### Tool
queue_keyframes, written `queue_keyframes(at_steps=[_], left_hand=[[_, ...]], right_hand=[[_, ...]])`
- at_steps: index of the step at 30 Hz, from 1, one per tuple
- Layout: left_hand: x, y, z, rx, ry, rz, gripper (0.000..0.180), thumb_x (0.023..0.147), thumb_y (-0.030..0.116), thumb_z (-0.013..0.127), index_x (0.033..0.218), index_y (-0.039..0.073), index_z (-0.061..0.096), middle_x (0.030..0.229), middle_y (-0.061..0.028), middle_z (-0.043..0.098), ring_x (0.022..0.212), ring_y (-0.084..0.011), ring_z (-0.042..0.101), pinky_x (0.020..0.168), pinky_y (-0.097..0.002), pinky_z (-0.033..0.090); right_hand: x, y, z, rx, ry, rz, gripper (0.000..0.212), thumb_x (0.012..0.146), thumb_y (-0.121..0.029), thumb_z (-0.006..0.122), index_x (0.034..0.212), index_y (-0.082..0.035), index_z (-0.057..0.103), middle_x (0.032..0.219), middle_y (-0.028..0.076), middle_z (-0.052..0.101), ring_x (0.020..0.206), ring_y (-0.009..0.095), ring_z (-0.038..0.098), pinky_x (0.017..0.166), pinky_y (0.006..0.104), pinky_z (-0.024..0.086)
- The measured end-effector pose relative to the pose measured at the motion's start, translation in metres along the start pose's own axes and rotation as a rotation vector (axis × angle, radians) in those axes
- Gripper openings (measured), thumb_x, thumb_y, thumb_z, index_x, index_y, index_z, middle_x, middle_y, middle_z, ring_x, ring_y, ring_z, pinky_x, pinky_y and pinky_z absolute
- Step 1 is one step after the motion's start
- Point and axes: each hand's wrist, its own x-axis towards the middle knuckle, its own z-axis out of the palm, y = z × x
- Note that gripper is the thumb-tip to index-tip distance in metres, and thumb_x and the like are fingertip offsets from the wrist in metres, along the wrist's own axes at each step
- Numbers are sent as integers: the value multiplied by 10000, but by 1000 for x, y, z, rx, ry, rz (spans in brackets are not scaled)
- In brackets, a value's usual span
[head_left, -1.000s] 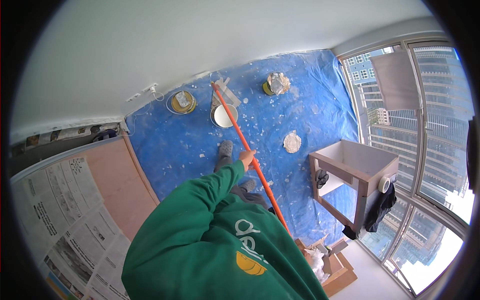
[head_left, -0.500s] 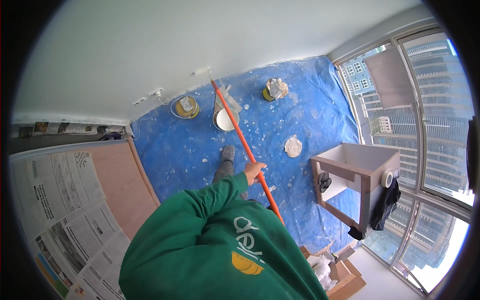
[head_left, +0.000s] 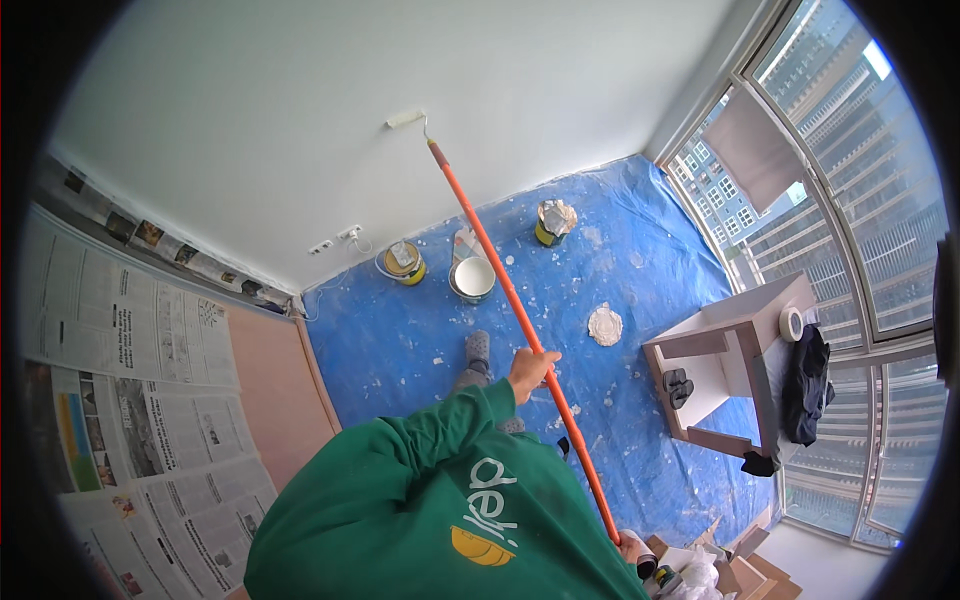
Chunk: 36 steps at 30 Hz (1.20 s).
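A paint roller with a long orange pole (head_left: 497,265) runs slantwise in front of me. Its white roller head (head_left: 405,120) is up at the pale wall (head_left: 300,90). My left hand (head_left: 533,374) is wrapped round the pole about halfway down. Lower, near the pole's bottom end, my right hand (head_left: 629,547) is closed on it, partly hidden by my green top. A bucket of white paint (head_left: 473,279) stands on the floor left of the pole, with a lidded paint can (head_left: 403,262) beside it.
Blue plastic sheeting (head_left: 480,400) covers the floor. Another can (head_left: 555,222) and a round pale lid-like piece (head_left: 605,325) lie right of the pole. A wooden stand (head_left: 705,345) is by the windows; cartons (head_left: 750,575) are lower right. Newspaper (head_left: 160,340) covers a surface at left.
The roller head has moved up the wall from near its base. My view has shifted, and my right hand, out of sight before, now shows on the pole's lower end.
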Motion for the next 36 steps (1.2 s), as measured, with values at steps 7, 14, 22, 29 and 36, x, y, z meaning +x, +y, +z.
queue_keyframes(at_steps=[7,14,22,29,36], left_hand=[[-43,16,10,14,58,331,242,792,231,655,748,10,566,681,-76,588,582,-156,595,505,-298,481],[-76,68,16,96,28,604,272,847,241,621,762,-15,585,683,-79,621,584,-127,596,498,-280,472],[-108,156,0,132,-28,776,280,885,249,587,897,-30,612,797,-89,643,673,-145,637,573,-254,500],[-100,158,-35,145,-25,718,377,890,329,582,987,-34,611,864,-127,666,742,-175,679,574,-231,493],[-5,-14,-198,493,63,47,422,824,373,667,991,-5,586,885,-124,669,721,-210,678,596,-324,512]], right_hand=[[4,1,24,227,19,-73,355,718,-363,614,699,-8,600,571,214,533,533,380,531,537,447,405],[37,5,54,390,126,-158,425,800,-428,663,597,-64,582,526,50,495,510,140,435,477,347,328],[93,-65,65,394,347,-498,435,839,-465,579,671,-64,600,557,99,510,525,250,453,516,427,336],[108,-150,-6,586,158,-396,338,916,-364,476,873,-54,603,717,154,563,665,324,511,580,458,371],[160,-251,-43,705,442,-584,403,877,-336,551,669,9,564,498,60,430,490,132,429,469,352,343]])
